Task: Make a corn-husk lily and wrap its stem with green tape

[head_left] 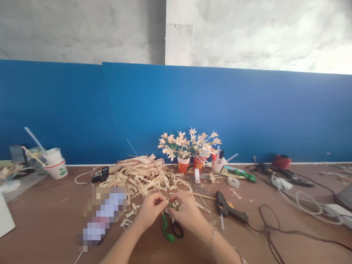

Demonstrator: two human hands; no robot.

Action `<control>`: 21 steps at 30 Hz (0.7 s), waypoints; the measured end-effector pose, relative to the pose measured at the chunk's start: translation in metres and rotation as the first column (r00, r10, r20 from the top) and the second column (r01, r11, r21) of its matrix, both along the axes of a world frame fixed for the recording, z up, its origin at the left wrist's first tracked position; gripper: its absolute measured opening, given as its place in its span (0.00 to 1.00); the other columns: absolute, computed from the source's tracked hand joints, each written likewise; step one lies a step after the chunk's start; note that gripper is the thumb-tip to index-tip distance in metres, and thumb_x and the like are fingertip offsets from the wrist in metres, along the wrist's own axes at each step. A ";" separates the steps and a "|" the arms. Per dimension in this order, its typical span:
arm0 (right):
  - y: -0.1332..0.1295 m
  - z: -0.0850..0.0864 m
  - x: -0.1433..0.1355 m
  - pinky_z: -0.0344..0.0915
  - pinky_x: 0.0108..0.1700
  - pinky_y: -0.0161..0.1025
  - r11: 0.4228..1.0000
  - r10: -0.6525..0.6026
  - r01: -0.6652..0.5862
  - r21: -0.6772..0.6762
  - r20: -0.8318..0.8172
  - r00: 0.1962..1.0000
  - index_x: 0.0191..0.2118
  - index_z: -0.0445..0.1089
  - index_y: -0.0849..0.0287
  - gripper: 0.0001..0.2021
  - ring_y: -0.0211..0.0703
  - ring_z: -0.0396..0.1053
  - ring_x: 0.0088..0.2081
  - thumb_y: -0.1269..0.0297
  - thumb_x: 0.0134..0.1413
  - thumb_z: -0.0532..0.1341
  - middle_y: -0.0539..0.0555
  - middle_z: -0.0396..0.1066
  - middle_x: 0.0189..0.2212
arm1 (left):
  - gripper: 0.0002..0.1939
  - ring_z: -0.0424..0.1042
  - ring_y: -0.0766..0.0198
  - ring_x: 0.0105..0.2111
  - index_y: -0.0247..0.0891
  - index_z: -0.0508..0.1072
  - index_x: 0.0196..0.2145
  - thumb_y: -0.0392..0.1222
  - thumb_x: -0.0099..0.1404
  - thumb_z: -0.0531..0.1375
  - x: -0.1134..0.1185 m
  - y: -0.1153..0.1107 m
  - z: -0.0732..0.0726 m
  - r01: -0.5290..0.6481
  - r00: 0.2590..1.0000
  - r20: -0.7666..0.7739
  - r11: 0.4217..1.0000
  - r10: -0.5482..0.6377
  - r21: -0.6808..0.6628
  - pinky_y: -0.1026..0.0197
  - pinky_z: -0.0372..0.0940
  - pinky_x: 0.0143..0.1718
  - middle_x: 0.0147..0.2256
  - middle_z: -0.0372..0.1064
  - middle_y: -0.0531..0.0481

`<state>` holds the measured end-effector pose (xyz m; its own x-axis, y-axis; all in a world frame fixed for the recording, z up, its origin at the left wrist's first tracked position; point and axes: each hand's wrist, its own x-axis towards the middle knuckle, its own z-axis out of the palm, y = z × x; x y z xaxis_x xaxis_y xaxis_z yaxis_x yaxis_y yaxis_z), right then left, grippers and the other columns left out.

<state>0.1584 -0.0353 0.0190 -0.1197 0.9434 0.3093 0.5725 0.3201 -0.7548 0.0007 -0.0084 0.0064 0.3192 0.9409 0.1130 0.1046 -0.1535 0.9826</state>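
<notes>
My left hand (151, 209) and my right hand (184, 209) meet fingertip to fingertip above the brown table. Both are pinched, and what lies between the fingertips is too small to make out. Just below them hangs or lies a green strip (167, 229), partly covered by my fingers. Beside it is a black loop (178, 230), half hidden under my right hand. Behind my hands spreads a heap of dry, pale husk strips (143, 174). Cream-coloured flowers (181, 143) stand in a red paper cup (183, 165) at the back.
A black glue gun (229, 209) with its cable lies to the right. Near it is a tape roll (233, 182). Tangled cables (297, 201) cover the far right. A blurred-out object (103, 216) is at left, and white cups (56, 167) stand farther back.
</notes>
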 end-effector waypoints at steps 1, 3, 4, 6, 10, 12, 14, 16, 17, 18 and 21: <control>-0.002 -0.001 -0.002 0.53 0.48 0.45 0.992 -0.038 0.025 0.124 0.101 0.994 0.28 0.68 0.58 0.04 0.43 0.65 0.35 0.70 0.42 0.62 0.50 0.70 0.28 | 0.12 0.61 0.69 0.18 0.35 0.67 0.20 0.46 0.53 0.59 0.000 0.001 -0.002 -0.009 1.000 -0.009 1.000 0.009 0.013 0.66 0.56 0.23 0.15 0.61 0.57; -0.005 -0.004 -0.005 0.47 0.52 0.48 0.956 -0.103 0.028 0.291 0.247 0.964 0.26 0.67 0.57 0.03 0.42 0.64 0.34 0.72 0.45 0.60 0.49 0.69 0.25 | 0.13 0.60 0.69 0.17 0.35 0.66 0.19 0.47 0.54 0.59 0.001 0.002 -0.004 -0.030 0.999 -0.043 1.000 0.030 0.007 0.66 0.56 0.22 0.14 0.61 0.57; -0.005 -0.005 -0.006 0.45 0.53 0.48 0.941 -0.132 0.027 0.337 0.292 0.947 0.24 0.66 0.57 0.05 0.41 0.64 0.33 0.72 0.46 0.59 0.49 0.69 0.24 | 0.14 0.59 0.70 0.15 0.35 0.66 0.19 0.48 0.54 0.58 0.001 0.003 -0.005 -0.041 0.997 -0.064 0.999 0.039 -0.016 0.66 0.55 0.20 0.14 0.61 0.57; -0.004 -0.007 -0.006 0.43 0.54 0.48 0.919 -0.181 0.033 0.392 0.348 0.920 0.23 0.66 0.57 0.07 0.40 0.63 0.32 0.72 0.48 0.58 0.48 0.68 0.22 | 0.14 0.56 0.72 0.13 0.35 0.67 0.20 0.49 0.53 0.58 0.001 0.004 -0.005 -0.046 0.996 -0.084 0.995 0.039 -0.091 0.67 0.52 0.16 0.13 0.62 0.57; -0.002 -0.010 -0.003 0.42 0.55 0.47 0.900 -0.221 0.033 0.435 0.390 0.894 0.22 0.65 0.57 0.08 0.39 0.62 0.31 0.72 0.49 0.57 0.48 0.67 0.22 | 0.12 0.65 0.68 0.18 0.34 0.68 0.24 0.45 0.47 0.63 0.001 0.005 -0.005 0.026 0.999 0.049 0.976 -0.016 -0.216 0.68 0.54 0.16 0.19 0.66 0.55; -0.001 -0.010 -0.002 0.42 0.55 0.47 0.897 -0.229 0.033 0.441 0.398 0.888 0.22 0.65 0.57 0.09 0.39 0.62 0.31 0.71 0.50 0.57 0.48 0.67 0.22 | 0.12 0.68 0.67 0.19 0.34 0.67 0.25 0.45 0.47 0.63 0.001 0.004 -0.005 0.046 0.995 0.094 0.969 -0.024 -0.242 0.69 0.54 0.15 0.20 0.66 0.54; -0.001 -0.010 -0.002 0.42 0.55 0.47 0.897 -0.229 0.033 0.441 0.399 0.888 0.21 0.65 0.56 0.09 0.39 0.61 0.31 0.71 0.50 0.56 0.48 0.66 0.22 | 0.12 0.69 0.66 0.20 0.34 0.67 0.26 0.45 0.49 0.62 0.001 0.004 -0.006 0.040 0.994 0.112 0.966 -0.012 -0.254 0.68 0.56 0.16 0.20 0.66 0.54; 0.000 -0.010 -0.001 0.41 0.55 0.48 0.901 -0.221 0.034 0.432 0.390 0.894 0.22 0.66 0.56 0.09 0.39 0.62 0.31 0.72 0.50 0.56 0.48 0.67 0.22 | 0.11 0.71 0.65 0.23 0.35 0.68 0.26 0.44 0.49 0.62 0.001 0.005 -0.007 0.031 0.994 0.113 0.973 -0.005 -0.228 0.65 0.62 0.21 0.22 0.68 0.53; -0.001 -0.010 -0.001 0.41 0.55 0.48 0.906 -0.212 0.034 0.423 0.382 0.900 0.22 0.66 0.56 0.09 0.39 0.62 0.31 0.72 0.49 0.56 0.48 0.67 0.22 | 0.10 0.71 0.64 0.24 0.35 0.69 0.26 0.44 0.49 0.63 0.001 0.006 -0.007 0.025 0.995 0.098 0.980 -0.005 -0.199 0.64 0.64 0.24 0.24 0.69 0.53; -0.001 -0.009 -0.001 0.41 0.55 0.47 0.912 -0.199 0.033 0.410 0.370 0.907 0.22 0.66 0.56 0.09 0.39 0.62 0.31 0.73 0.49 0.56 0.48 0.67 0.22 | 0.09 0.71 0.64 0.25 0.35 0.70 0.26 0.43 0.49 0.63 0.000 0.007 -0.007 0.019 0.997 0.074 0.986 -0.007 -0.164 0.63 0.65 0.27 0.25 0.70 0.52; -0.002 -0.005 -0.001 0.42 0.55 0.47 0.935 -0.144 0.022 0.354 0.322 0.936 0.22 0.66 0.57 0.08 0.38 0.63 0.31 0.73 0.47 0.57 0.47 0.68 0.22 | 0.07 0.71 0.62 0.24 0.35 0.73 0.26 0.42 0.50 0.62 -0.003 0.009 -0.005 0.011 1.000 -0.005 0.997 -0.011 -0.077 0.61 0.65 0.27 0.24 0.71 0.51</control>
<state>0.1577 -0.0370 0.0139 -0.1996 0.7990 0.5673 0.8085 0.4614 -0.3653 -0.0026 0.0001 0.0010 0.3299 0.9432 0.0383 0.1082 -0.0781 0.9911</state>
